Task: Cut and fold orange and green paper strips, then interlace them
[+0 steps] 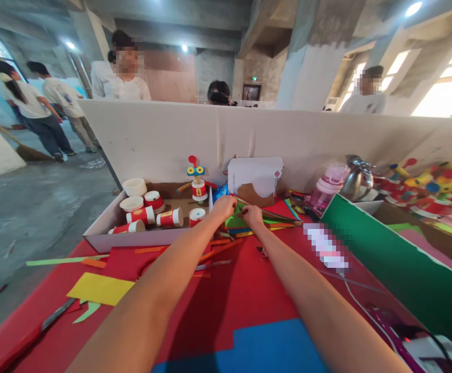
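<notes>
Both arms reach forward over the red-covered table. At a stack of coloured paper (pixel 276 219), my left hand (pixel 225 207) pinches the left part, near a green sheet. Just to its right, my right hand (pixel 252 216) has its fingers closed on the same green paper, which is lifted at an angle. Fingertips partly hide the grip. Behind the stack stands a white card box (pixel 255 173) with a brown cut-out. A paper-cup figure (pixel 199 190) with yellow eyes stands in the open box (pixel 148 242) to the left, among several paper cups.
Red-handled scissors (pixel 57 313) and a yellow sheet (pixel 101 288) lie at the left. Blue paper (pixel 276 344) lies in front. At right are a green-sided box (pixel 389 259), a pink bottle (pixel 330 184) and a cabled phone (pixel 326 246). A white partition (pixel 171 137) closes the back.
</notes>
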### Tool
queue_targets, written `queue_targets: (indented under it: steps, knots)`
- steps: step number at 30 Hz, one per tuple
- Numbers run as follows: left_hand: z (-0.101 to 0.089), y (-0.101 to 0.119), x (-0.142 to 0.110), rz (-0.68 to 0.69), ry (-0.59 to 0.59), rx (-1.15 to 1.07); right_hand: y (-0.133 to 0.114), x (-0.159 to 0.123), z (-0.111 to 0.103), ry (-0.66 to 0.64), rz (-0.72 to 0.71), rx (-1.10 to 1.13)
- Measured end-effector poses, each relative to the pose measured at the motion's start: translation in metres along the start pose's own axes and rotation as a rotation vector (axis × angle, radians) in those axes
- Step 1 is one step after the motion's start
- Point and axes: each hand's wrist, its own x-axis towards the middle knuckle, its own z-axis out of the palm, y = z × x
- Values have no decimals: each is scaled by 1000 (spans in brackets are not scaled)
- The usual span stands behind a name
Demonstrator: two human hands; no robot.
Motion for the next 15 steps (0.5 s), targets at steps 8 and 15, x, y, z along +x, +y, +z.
queue_targets:
  steps: [8, 15]
  knots:
    - [-3, 6, -2, -15, -62, 56, -2, 2, 1, -57, -18, 46]
    - [-8, 7, -6, -37, -112, 95, 0, -2, -13, -150, -82, 23]
